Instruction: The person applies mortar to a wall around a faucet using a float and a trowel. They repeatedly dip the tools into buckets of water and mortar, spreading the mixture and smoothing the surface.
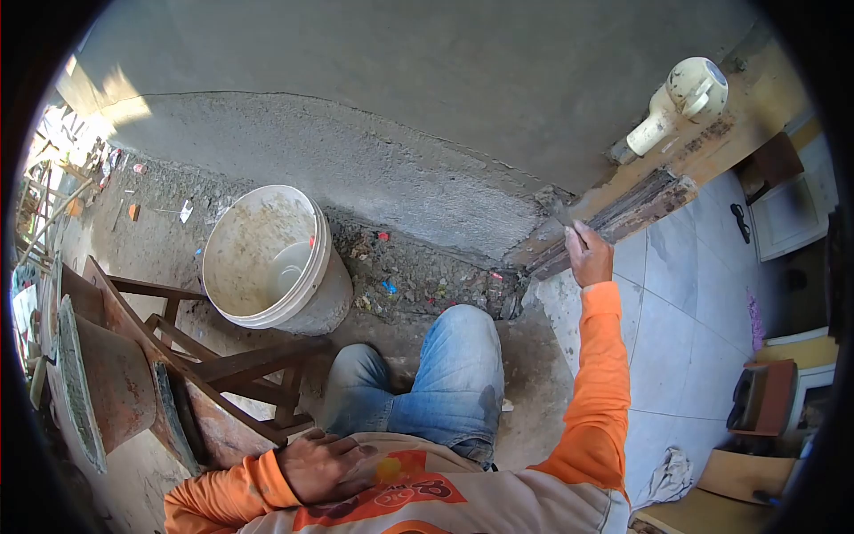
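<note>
My right hand [589,254] is closed round a small trowel [559,210], its blade at the lower corner of the plastered wall [427,182], beside a wooden door frame [645,206]. The arm is stretched forward in an orange sleeve. My left hand [327,466] lies against my shirt front near my lap, its fingers loosely spread, with nothing seen in it. Ahead of my knees and to the left, a dirty white bucket [336,289] leans on the ground; a smaller pale round shape shows inside it.
Wooden stool-like framework [231,365] and a rusty metal piece [111,378] stand at the left. A cream pipe fitting [698,92] juts out at the upper right. Rubble and litter [400,271] lie along the wall base. Grey floor tiles [680,329] and a cloth [667,476] are at the right.
</note>
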A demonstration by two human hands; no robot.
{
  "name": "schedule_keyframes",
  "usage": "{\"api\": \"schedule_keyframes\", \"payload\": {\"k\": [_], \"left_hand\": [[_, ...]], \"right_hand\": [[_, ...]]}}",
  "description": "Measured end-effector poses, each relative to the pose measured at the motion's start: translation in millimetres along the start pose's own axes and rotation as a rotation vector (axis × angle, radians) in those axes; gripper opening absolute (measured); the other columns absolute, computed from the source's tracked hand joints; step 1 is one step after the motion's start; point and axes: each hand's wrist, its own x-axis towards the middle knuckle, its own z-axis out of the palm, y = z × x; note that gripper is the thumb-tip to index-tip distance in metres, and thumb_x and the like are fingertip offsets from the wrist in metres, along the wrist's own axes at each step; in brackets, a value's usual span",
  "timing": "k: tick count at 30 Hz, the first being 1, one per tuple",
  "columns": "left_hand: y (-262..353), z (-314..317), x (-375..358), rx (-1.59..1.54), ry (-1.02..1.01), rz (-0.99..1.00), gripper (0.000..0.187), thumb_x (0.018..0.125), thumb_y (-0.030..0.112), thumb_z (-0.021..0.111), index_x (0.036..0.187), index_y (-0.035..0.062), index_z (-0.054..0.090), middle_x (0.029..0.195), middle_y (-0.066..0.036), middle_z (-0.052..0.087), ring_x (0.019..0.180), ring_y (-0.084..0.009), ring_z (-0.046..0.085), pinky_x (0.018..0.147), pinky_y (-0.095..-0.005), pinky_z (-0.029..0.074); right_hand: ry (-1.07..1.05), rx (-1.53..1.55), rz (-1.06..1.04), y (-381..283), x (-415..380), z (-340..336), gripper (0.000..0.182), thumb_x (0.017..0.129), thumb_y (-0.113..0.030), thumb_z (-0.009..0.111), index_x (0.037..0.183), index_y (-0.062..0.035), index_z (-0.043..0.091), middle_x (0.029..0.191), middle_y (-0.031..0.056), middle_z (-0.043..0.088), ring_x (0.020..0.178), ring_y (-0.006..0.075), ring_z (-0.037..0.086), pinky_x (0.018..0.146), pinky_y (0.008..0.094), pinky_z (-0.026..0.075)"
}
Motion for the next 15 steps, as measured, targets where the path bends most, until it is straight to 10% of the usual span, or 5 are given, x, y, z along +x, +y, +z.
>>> {"api": "schedule_keyframes", "payload": {"k": [15], "left_hand": [[2, -2, 1, 0.012, 0.005, -0.005, 0.045, 0.077, 0.039, 0.07, 0.104, 0.0034, 0.063, 0.074, -0.01, 0.059, 0.064, -0.028, 0.058, 0.061, -0.0372, 0.048]], "right_hand": [[0.01, -0.044, 0.029, 9, -7, -9, 0.023, 0.083, -0.013, 0.067, 0.099, 0.0025, 0.067, 0.091, 0.0225, 0.067, 0.083, 0.0356, 0.067, 0.073, 0.037, 0.053]]}}
